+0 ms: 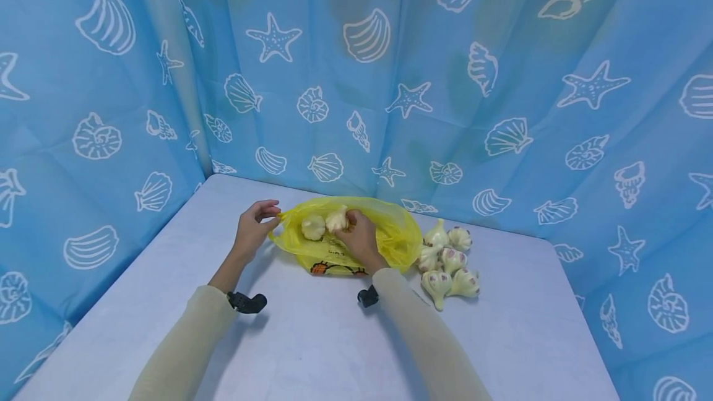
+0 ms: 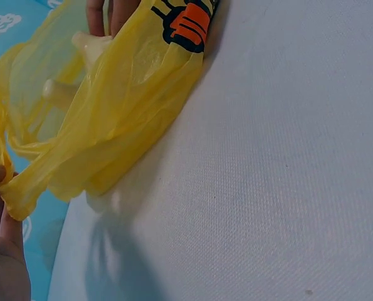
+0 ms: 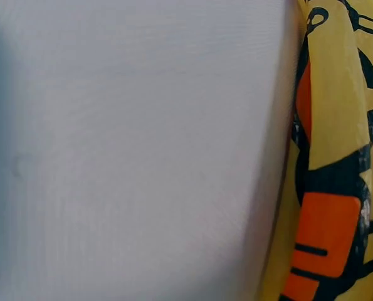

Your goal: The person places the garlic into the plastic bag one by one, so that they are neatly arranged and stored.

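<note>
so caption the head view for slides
Left hand pinches a yellow plastic bag; right hand holds a rounded white garlic bulb at the bag's opening.

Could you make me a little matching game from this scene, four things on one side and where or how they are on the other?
1. Left grip
2. Right grip
3. Curtain
4. Garlic pile

A. Blue with white shells and starfish
B. On the table, right of the yellow bag in the head view
C. Pinches the bag's edge
D. Holds a garlic bulb

Pairs: 1-C, 2-D, 3-A, 4-B
</note>
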`<act>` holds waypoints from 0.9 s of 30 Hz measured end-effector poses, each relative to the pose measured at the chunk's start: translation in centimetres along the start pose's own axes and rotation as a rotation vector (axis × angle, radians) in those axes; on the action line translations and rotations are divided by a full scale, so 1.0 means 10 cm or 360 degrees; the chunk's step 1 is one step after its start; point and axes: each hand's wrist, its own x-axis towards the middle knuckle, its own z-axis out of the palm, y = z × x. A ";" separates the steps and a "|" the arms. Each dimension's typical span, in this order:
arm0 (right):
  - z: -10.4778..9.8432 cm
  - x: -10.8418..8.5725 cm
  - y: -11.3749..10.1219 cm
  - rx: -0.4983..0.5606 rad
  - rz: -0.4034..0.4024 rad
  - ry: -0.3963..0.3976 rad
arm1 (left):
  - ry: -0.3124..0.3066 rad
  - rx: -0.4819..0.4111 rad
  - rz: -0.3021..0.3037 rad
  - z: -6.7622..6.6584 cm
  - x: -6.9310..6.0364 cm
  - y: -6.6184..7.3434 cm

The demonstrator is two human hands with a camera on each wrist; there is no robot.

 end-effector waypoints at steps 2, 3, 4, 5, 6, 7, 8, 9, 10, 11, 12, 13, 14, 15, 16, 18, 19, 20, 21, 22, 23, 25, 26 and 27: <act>-0.02 0.00 -0.01 0.0013 0.0007 0.0007 | -0.0002 0.0001 0.0003 0.01 0.00 -0.01; -0.03 -0.01 -0.02 0.0017 0.0010 0.0012 | -0.0002 0.0006 0.0006 0.01 0.00 -0.01; -0.04 -0.01 -0.02 0.0021 0.0013 0.0018 | -0.0003 0.0014 0.0016 0.01 -0.01 0.00; -0.06 -0.01 -0.03 0.0019 0.0011 0.0022 | -0.0003 0.0033 0.0030 0.00 -0.02 0.02; -0.07 -0.02 -0.03 0.0020 0.0014 0.0022 | -0.0009 0.0053 0.0037 0.00 -0.03 0.05; -0.08 -0.02 -0.04 0.0013 0.0013 0.0021 | -0.0016 0.0067 0.0040 -0.01 -0.05 0.07; -0.10 -0.03 -0.04 0.0012 0.0015 0.0016 | -0.0020 0.0075 0.0038 -0.03 -0.08 0.12; -0.11 -0.03 -0.05 0.0006 0.0017 0.0008 | -0.0022 0.0066 0.0027 -0.04 -0.12 0.19; -0.13 -0.03 -0.06 0.0003 0.0013 0.0001 | -0.0031 0.0052 0.0013 -0.06 -0.16 0.26; -0.15 -0.03 -0.07 0.0005 0.0003 -0.0004 | -0.0043 0.0033 -0.0003 -0.08 -0.19 0.33; -0.17 -0.03 -0.08 0.0005 -0.0012 -0.0008 | -0.0054 0.0011 -0.0020 -0.10 -0.22 0.39; -0.19 -0.03 -0.10 0.0002 -0.0027 -0.0008 | -0.0052 -0.0004 -0.0028 -0.11 -0.23 0.42; -0.22 -0.03 -0.11 0.0001 -0.0044 -0.0005 | -0.0053 -0.0006 -0.0032 -0.11 -0.24 0.44; -0.25 -0.03 -0.13 0.0007 -0.0067 0.0002 | -0.0057 0.0007 -0.0027 -0.11 -0.22 0.41; -0.28 -0.03 -0.15 0.0011 -0.0084 0.0008 | -0.0067 0.0018 -0.0012 -0.12 -0.19 0.36; -0.34 -0.04 -0.19 0.0012 -0.0112 0.0017 | -0.0060 0.0061 0.0018 -0.11 -0.13 0.25; -0.37 -0.04 -0.20 0.0010 -0.0119 0.0018 | -0.0056 0.0073 0.0029 -0.10 -0.10 0.19; -0.39 -0.05 -0.21 0.0010 -0.0133 0.0019 | -0.0055 0.0075 0.0032 -0.09 -0.09 0.17; -0.43 -0.06 -0.23 0.0010 -0.0148 0.0018 | -0.0056 0.0060 0.0024 -0.10 -0.11 0.20; -0.45 -0.07 -0.24 0.0000 -0.0162 0.0018 | -0.0054 0.0041 0.0009 -0.10 -0.14 0.24; -0.48 -0.07 -0.25 -0.0007 -0.0180 0.0020 | -0.0047 0.0031 -0.0013 -0.10 -0.17 0.31; -0.55 -0.09 -0.27 -0.0013 -0.0213 0.0027 | -0.0041 -0.0007 -0.0051 -0.11 -0.23 0.43; -0.59 -0.10 -0.28 -0.0015 -0.0232 0.0035 | -0.0041 -0.0021 -0.0057 -0.11 -0.26 0.49; -0.63 -0.10 -0.29 -0.0021 -0.0247 0.0043 | -0.0039 -0.0018 -0.0058 -0.11 -0.27 0.50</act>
